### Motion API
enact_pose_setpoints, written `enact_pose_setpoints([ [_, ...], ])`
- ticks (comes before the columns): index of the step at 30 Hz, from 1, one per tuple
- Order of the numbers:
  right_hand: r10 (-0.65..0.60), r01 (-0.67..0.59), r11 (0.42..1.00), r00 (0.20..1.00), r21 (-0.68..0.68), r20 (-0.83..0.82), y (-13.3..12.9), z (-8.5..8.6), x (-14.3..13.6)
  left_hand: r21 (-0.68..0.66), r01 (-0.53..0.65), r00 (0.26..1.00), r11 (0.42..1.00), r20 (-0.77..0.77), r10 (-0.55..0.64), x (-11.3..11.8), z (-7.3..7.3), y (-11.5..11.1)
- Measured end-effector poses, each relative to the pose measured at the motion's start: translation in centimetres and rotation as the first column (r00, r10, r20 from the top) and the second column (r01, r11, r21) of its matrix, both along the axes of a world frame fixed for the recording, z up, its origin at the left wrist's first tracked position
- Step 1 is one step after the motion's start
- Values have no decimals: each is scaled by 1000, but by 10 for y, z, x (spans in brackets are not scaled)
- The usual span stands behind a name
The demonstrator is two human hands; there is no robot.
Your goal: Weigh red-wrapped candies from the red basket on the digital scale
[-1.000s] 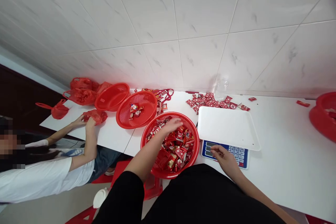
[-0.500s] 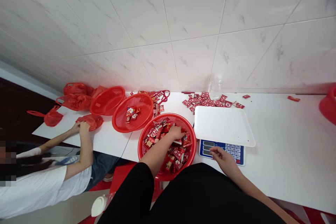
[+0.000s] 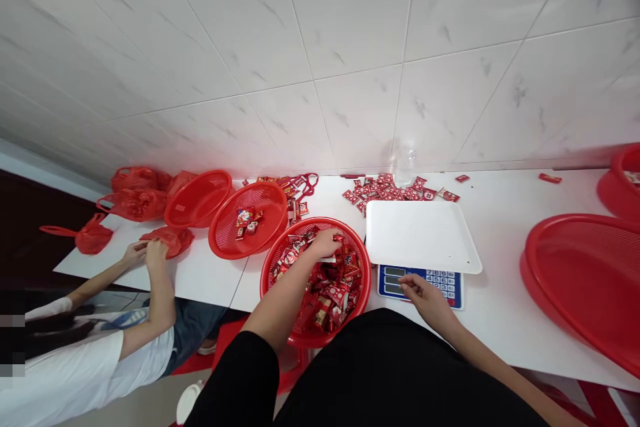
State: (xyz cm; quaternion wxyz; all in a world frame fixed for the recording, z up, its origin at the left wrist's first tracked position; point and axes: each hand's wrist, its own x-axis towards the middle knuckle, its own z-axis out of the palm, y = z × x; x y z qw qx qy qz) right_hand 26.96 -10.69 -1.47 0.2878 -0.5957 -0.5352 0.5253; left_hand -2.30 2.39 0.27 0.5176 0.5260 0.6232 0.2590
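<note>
A red mesh basket (image 3: 264, 265) full of wrapped candies (image 3: 333, 293) sits in front of me. My left hand (image 3: 326, 244) reaches into its far part, fingers bent around a small red-wrapped candy (image 3: 339, 238). Over the blue keypad of a weighing scale (image 3: 395, 280) hovers my right hand (image 3: 425, 297), its fingers loosely bent and slightly apart, with nothing visible in them. The scale's white tray (image 3: 420, 233) holds only a few tiny specks. A pile of red sachets (image 3: 385, 192) lies behind the tray.
Left of me stand a basket with a few candies (image 3: 220, 240) and another red basket (image 3: 200, 197). A co-worker's hands (image 3: 150, 250) handle a red plastic bag (image 3: 175, 240). A large red basket (image 3: 535, 240) stands at right; a clear plastic container (image 3: 405, 163) is near the wall.
My view has turned slightly right, bringing the large red basket into sight. My left hand has lifted a little, and its fingers have drawn in around a candy. My right hand stays by the keypad.
</note>
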Motion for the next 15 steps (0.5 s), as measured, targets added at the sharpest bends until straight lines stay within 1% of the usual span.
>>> enact_pose_setpoints([
  [1, -2, 2, 1000, 1000, 1, 2, 0, 0, 1, 14, 6, 1000, 1000, -23, -6, -1, 8, 3],
  [2, -5, 5, 1000, 1000, 2, 2, 0, 0, 1, -4, -8, 1000, 1000, -8, 8, -1, 15, 6],
  [4, -5, 5, 1000, 1000, 6, -4, 1, -1, 1, -117, -58, 993, 991, 93, 69, 4, 27, 9],
  [6, -6, 6, 1000, 1000, 14, -14, 2, -2, 0, -268, -93, 958, 959, 237, 159, 17, 35, 10],
  [7, -6, 7, 1000, 1000, 18, -21, 2, -3, 0, -324, -94, 935, 941, 295, 195, 26, 36, 10],
  [9, -12, 13, 1000, 999, 21, -37, 3, -5, 0, -386, -89, 893, 918, 378, 246, 49, 35, 11],
  [13, -37, 39, 999, 997, 28, -67, 4, -8, 4, -471, -97, 815, 877, 469, 342, 98, 28, 16],
  [15, -45, 48, 998, 995, 35, -85, 4, -8, 6, -509, -96, 777, 855, 499, 384, 116, 26, 19],
])
